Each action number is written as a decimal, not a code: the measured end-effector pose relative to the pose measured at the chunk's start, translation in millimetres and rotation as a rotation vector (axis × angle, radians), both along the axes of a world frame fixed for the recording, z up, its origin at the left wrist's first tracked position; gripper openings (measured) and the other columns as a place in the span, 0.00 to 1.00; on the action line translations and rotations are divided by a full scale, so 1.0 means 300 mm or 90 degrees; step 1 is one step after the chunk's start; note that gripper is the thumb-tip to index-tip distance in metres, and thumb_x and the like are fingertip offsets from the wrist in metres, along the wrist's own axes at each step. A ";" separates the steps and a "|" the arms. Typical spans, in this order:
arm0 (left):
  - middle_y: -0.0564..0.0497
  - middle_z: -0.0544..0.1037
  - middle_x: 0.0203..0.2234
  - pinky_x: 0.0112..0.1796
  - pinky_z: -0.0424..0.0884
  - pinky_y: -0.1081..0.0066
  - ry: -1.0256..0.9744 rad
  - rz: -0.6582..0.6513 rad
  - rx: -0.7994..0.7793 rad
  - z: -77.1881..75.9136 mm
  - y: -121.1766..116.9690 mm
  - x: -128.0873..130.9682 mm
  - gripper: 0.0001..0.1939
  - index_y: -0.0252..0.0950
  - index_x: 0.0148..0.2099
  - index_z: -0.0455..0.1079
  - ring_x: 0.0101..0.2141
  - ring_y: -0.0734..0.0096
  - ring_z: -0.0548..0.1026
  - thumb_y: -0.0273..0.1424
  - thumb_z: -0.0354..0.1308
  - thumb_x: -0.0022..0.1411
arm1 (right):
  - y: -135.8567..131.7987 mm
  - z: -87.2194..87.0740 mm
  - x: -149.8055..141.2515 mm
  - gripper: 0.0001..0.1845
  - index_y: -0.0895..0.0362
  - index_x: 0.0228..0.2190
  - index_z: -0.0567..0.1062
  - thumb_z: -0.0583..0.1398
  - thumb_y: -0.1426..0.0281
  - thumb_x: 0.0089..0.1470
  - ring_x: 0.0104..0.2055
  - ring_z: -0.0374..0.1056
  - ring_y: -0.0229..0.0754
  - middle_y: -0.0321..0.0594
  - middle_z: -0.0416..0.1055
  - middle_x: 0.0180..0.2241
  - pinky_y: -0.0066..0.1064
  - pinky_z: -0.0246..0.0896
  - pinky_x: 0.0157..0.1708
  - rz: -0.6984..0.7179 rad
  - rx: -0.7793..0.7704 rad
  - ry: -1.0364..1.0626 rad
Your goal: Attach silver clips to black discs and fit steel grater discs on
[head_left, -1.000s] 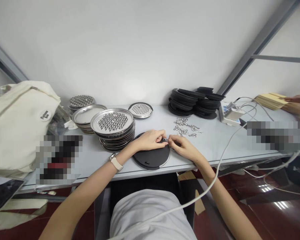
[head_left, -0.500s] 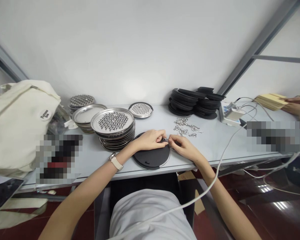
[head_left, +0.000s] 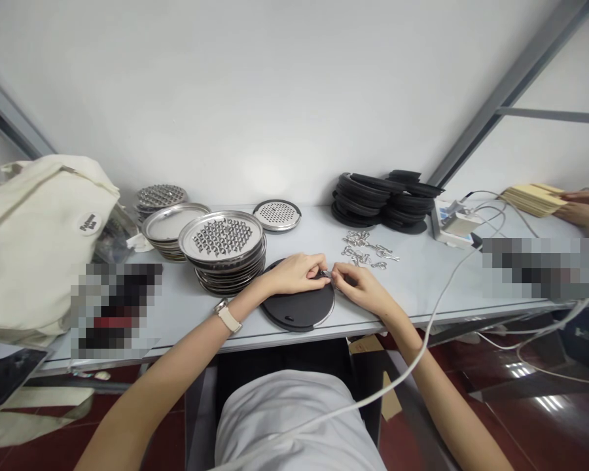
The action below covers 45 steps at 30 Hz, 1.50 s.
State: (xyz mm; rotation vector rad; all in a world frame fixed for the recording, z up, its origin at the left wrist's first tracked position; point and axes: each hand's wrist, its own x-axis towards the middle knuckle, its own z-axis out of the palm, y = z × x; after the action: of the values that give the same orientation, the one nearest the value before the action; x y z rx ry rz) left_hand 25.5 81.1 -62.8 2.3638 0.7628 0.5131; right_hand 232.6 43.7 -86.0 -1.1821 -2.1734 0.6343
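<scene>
A round black disc [head_left: 299,307] with a thin metal edge lies flat near the table's front edge. My left hand [head_left: 299,273] rests across its upper part, fingers closed at the right rim. Right beside it, my right hand [head_left: 360,286] pinches a small silver metal piece at that rim, mostly hidden by the fingertips. Several loose silver metal hooks or clips [head_left: 368,248] lie beyond my right hand. To the left stands a stack of round metal graters [head_left: 223,239], the top one with raised teeth.
A single perforated round grater [head_left: 277,214] lies at the back. Stacked black rings [head_left: 366,193] stand behind the clips, near a power strip [head_left: 454,226]. A white cable [head_left: 436,314] crosses over my right arm. A cream bag [head_left: 39,242] sits left. Another person's hand [head_left: 586,206] holds yellow sheets.
Both hands stay almost still at the disc's right rim. The view shifts very slightly; nothing else visibly moves.
</scene>
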 end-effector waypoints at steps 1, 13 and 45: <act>0.61 0.61 0.20 0.26 0.55 0.75 0.000 0.000 0.000 0.000 0.000 0.000 0.10 0.36 0.39 0.64 0.22 0.78 0.60 0.37 0.56 0.60 | 0.000 0.000 0.000 0.15 0.56 0.23 0.61 0.49 0.65 0.61 0.26 0.54 0.37 0.32 0.57 0.21 0.29 0.51 0.28 0.000 -0.001 0.003; 0.60 0.63 0.21 0.27 0.55 0.75 0.004 -0.001 -0.002 -0.004 0.003 0.003 0.10 0.36 0.40 0.64 0.23 0.77 0.61 0.37 0.56 0.60 | -0.004 0.005 -0.005 0.15 0.55 0.22 0.59 0.51 0.67 0.59 0.25 0.52 0.36 0.32 0.55 0.20 0.28 0.49 0.27 -0.017 0.010 0.017; 0.60 0.64 0.22 0.25 0.54 0.74 0.022 0.027 0.032 0.005 -0.009 0.009 0.09 0.38 0.38 0.61 0.22 0.77 0.62 0.37 0.56 0.61 | 0.001 0.001 -0.001 0.18 0.56 0.25 0.61 0.50 0.60 0.64 0.25 0.54 0.35 0.31 0.57 0.21 0.28 0.49 0.27 -0.012 -0.036 0.032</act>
State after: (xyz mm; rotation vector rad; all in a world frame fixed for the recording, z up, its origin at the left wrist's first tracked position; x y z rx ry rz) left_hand 28.4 78.5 -61.3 2.4127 0.8260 0.5153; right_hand 232.2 44.0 -85.8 -1.2019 -2.1120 0.7147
